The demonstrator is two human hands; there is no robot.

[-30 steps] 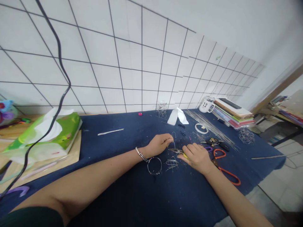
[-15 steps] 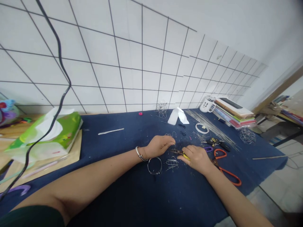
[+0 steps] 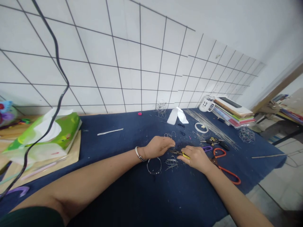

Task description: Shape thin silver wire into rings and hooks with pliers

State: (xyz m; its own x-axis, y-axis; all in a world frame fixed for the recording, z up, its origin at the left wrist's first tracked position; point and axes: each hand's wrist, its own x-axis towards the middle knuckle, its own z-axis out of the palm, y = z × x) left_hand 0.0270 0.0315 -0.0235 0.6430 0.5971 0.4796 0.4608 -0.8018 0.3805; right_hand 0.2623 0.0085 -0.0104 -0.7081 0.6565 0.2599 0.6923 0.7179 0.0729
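Note:
My right hand (image 3: pixel 195 157) is wrapped round the yellow handles of a pair of pliers (image 3: pixel 177 153), whose dark jaws point left toward my left hand (image 3: pixel 161 146). The left fingers are pinched together just beside the jaw tips; whatever they hold is too small or hidden to make out. Below the left hand lies a thin wire ring (image 3: pixel 154 166). A small heap of cut wire pieces (image 3: pixel 171 162) sits on the blue cloth under the pliers. Some curled wire (image 3: pixel 170 135) shows just behind the left fingers.
Orange-handled scissors (image 3: pixel 228 175), black cutters (image 3: pixel 214 141), a white spool ring (image 3: pixel 201 127) and long straight wires (image 3: pixel 210 126) lie to the right. Behind them stand a mug (image 3: pixel 206 103) and stacked books (image 3: pixel 233 112). A green tissue pack (image 3: pixel 71 127) lies left, with a black cable (image 3: pixel 56 50) hanging in front.
The whole view has shifted very slightly. Both hands and the pliers keep nearly the same place and grip.

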